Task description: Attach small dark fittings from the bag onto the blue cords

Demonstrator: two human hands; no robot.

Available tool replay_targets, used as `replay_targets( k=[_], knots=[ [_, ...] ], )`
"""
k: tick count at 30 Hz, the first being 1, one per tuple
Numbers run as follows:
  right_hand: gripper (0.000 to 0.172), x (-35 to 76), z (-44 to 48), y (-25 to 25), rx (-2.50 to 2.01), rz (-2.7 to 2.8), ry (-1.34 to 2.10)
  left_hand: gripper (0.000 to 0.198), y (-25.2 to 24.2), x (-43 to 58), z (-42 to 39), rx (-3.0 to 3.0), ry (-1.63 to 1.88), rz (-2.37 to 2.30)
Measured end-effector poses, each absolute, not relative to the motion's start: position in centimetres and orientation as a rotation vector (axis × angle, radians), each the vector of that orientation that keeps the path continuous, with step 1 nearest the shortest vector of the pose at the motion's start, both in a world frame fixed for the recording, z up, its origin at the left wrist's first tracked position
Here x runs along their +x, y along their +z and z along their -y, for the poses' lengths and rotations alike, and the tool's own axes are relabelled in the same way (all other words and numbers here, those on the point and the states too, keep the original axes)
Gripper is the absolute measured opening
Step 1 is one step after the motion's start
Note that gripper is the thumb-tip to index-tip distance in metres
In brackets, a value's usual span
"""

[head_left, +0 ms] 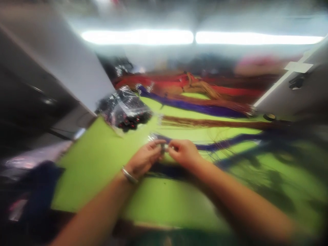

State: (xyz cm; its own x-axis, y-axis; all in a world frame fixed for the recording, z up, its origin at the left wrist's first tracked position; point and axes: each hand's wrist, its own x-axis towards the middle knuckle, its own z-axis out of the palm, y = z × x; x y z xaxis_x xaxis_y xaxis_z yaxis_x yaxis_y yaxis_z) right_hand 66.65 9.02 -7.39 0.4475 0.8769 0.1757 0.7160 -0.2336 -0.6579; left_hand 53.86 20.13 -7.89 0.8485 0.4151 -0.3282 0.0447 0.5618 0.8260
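Your forearms [102, 201] meet at a small dark piece [163, 147] — your left hand [146, 155] pinching its left side, your right hand [186, 152] its right, equally near. Its long axis is too blurred to tell — blue wires [211, 147] run rightward just beyond.

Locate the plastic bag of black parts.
In the head view, the plastic bag lies left of centre on the green table, beyond the left hand.

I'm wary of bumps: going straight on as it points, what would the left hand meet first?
Beyond the small dark piece at its fingertips, the left hand would probably meet the right hand first, though blur leaves depth unclear.
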Motion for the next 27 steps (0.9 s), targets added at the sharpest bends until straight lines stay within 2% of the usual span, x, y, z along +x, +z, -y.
replay_targets(
  k=[8,14,18,24,27],
  knots=[
    [0.020,66.6,-8.5,-7.7,-2.125,1.672,-0.161,0.038,-8.3,53.7,-20.4,1.073,0.200,-0.551],
    [0.020,66.3,-8.2,-7.7,-2.100,1.772,-0.272,0.038,-8.5,53.7,-20.4,1.157,0.232,-0.587],
    [0.017,66.2,-8.5,-7.8,-2.082,1.692,-0.064,0.035,-8.4,53.8,-19.9,1.211,0.270,-0.564],
    [0.020,67.5,-9.2,-7.8,-1.852,1.170,0.711,0.036,-8.2,54.0,-19.6,1.136,0.322,-0.573],
    [0.014,67.6,-9.3,-7.8,-1.816,1.011,0.689,0.037,-8.0,54.0,-19.6,1.108,0.311,-0.582]
  ],
)
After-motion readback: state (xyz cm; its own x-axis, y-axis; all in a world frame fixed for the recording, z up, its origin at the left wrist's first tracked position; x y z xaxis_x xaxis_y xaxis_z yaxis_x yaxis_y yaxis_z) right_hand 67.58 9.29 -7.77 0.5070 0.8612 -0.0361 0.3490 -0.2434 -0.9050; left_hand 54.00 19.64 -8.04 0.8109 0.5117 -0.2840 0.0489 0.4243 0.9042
